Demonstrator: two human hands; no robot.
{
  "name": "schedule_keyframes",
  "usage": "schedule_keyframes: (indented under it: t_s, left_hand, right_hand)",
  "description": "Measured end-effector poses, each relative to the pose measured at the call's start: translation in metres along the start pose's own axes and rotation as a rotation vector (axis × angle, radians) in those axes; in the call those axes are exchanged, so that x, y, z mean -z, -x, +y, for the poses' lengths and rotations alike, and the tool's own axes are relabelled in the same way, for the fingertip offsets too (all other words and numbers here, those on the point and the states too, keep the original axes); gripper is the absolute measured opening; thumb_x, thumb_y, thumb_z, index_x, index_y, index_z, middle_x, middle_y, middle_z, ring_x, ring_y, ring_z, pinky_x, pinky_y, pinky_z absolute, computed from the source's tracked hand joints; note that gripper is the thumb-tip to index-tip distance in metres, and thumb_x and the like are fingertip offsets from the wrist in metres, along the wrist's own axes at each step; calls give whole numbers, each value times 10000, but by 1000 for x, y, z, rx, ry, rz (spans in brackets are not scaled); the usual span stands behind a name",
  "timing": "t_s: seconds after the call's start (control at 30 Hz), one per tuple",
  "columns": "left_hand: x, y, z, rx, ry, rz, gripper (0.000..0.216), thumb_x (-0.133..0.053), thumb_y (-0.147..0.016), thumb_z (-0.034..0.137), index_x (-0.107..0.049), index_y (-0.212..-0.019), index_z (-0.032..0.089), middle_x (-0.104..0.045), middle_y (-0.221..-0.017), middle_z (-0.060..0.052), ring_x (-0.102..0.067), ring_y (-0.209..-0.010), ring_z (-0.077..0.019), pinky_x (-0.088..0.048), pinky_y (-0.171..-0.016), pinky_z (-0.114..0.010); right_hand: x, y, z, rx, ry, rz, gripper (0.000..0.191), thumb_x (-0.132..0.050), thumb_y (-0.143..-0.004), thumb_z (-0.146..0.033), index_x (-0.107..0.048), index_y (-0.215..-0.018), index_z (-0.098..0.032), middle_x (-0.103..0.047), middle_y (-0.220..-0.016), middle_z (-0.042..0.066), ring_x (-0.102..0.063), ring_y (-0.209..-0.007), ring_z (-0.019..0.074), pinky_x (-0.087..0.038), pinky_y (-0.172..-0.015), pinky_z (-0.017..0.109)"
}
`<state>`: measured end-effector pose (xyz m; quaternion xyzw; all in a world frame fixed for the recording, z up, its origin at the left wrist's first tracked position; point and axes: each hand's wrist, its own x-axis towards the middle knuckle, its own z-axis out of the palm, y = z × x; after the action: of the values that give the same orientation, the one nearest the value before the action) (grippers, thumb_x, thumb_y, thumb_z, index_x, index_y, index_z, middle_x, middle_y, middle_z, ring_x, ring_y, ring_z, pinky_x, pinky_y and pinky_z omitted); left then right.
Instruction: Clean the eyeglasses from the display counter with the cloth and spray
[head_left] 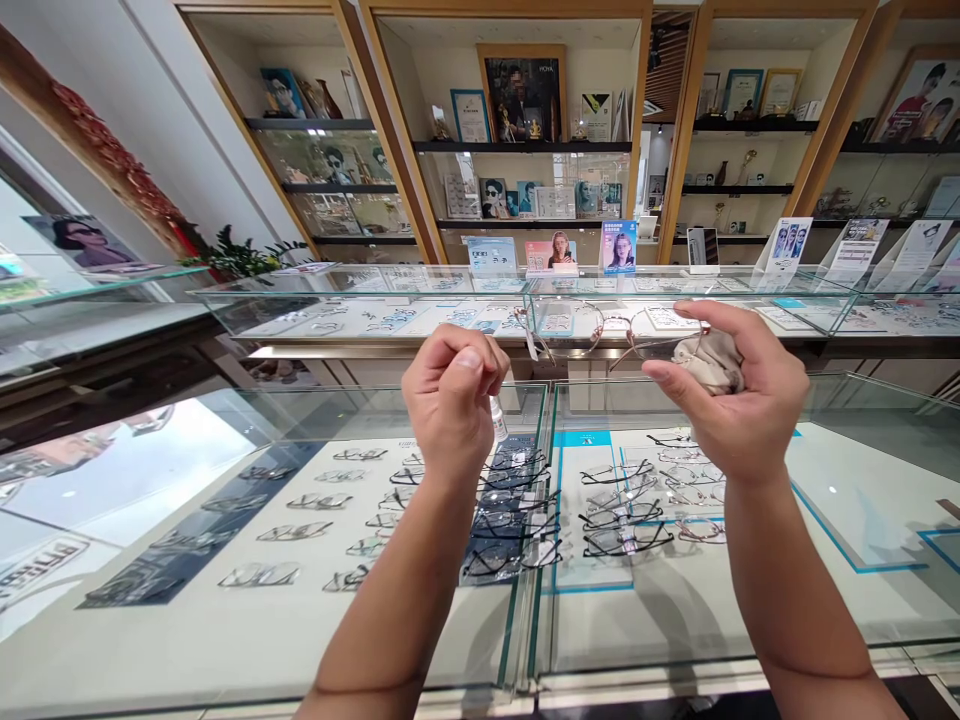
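Note:
My right hand (750,400) holds a pair of thin-rimmed round eyeglasses (600,335) by one lens end, between thumb and forefinger. A crumpled pale cloth (709,362) is tucked in the same palm. From the far side of the eyeglasses hangs a small white tag (531,340). My left hand (454,390) is closed, thumb over curled fingers, close to that side; whether anything is inside it is hidden. Just behind its wrist shows part of a small white bottle (497,420); I cannot tell whether the hand touches it.
Below my arms, glass display cases (255,650) hold several rows of eyeglass frames (626,540). Across from me stands another glass counter (390,285) with upright cards (619,247) on top. Wooden shelves (525,147) with pictures line the wall. A plant (244,255) is at left.

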<state>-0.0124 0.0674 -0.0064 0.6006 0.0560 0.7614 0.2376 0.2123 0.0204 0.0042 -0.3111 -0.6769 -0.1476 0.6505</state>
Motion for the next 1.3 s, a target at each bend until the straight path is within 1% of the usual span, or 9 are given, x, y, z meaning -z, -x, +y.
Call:
schedule_keyframes:
  t_s: [0.23, 0.33, 0.47, 0.53, 0.6, 0.67, 0.77, 1.03, 1.3]
  left_hand:
    - [-5, 2, 4, 30, -51, 61, 510, -732, -923, 453, -464, -568, 205, -288, -470, 58, -305, -423, -80, -274, -436, -269]
    - [-4, 1, 3, 56, -45, 84, 428, -756, -903, 516, -561, -670, 216, -369, -491, 53, -370, -438, -89, -320, -444, -264]
    - [0, -1, 1, 75, -5, 98, 291, -817, -836, 462, -636, -874, 237, -462, -527, 53, -436, -467, -109, -375, -477, -260]
    - [1, -1, 1, 87, 24, 72, 293, -753, -848, 494, -626, -855, 230, -467, -522, 41, -433, -466, -121, -368, -471, -271]
    - [2, -1, 1, 113, 45, 47, 358, -689, -864, 510, -544, -706, 223, -383, -486, 43, -364, -446, -115, -329, -457, -282]
    - [2, -1, 2, 138, 57, 42, 485, -683, -856, 492, -383, -581, 228, -233, -462, 65, -245, -428, -93, -261, -450, -289]
    - [1, 0, 3, 152, 49, 45, 601, -705, -841, 472, -240, -550, 226, -118, -483, 80, -138, -439, -74, -190, -466, -299]
    - [-3, 2, 4, 104, 15, 76, 654, -712, -845, 471, -199, -533, 212, -105, -487, 82, -126, -427, -53, -171, -474, -304]
    - [-3, 4, 2, 115, 8, 97, 715, -708, -860, 539, -170, -518, 216, -128, -433, 78, -165, -416, -63, -226, -474, -308]
  right_hand:
    - [-1, 0, 0, 11, 43, 25, 385, -832, -840, -468, -750, -1128, -225, -791, -1058, 75, -741, -842, 235, -651, -765, 409]
    - [-1, 0, 0, 7, 80, 28, 394, -815, -848, -495, -750, -1120, -217, -790, -1053, 83, -737, -838, 234, -653, -762, 413]
    - [-1, 1, 0, 5, 94, 29, 396, -808, -853, -506, -746, -1125, -223, -787, -1045, 81, -724, -802, 224, -648, -736, 406]
    - [0, 1, 0, 1, 88, 24, 393, -808, -855, -505, -744, -1129, -230, -785, -1044, 76, -718, -790, 219, -643, -726, 404]
    - [0, 1, -1, 9, 64, 21, 391, -813, -854, -492, -742, -1138, -232, -783, -1042, 72, -711, -778, 211, -638, -719, 398]
    - [0, 0, -1, 28, 43, 23, 393, -823, -850, -479, -741, -1142, -229, -782, -1038, 70, -701, -757, 202, -631, -701, 390]
    - [0, 0, -3, 27, 60, 30, 388, -828, -844, -478, -745, -1129, -227, -785, -1030, 70, -696, -734, 197, -628, -676, 384]
    - [0, 0, -6, 6, 58, 57, 360, -816, -856, -466, -747, -1119, -230, -786, -1026, 67, -702, -747, 199, -626, -671, 377]
    - [1, 0, -6, -38, 93, 39, 361, -808, -855, -479, -744, -1109, -231, -780, -1031, 64, -689, -753, 198, -623, -676, 383]
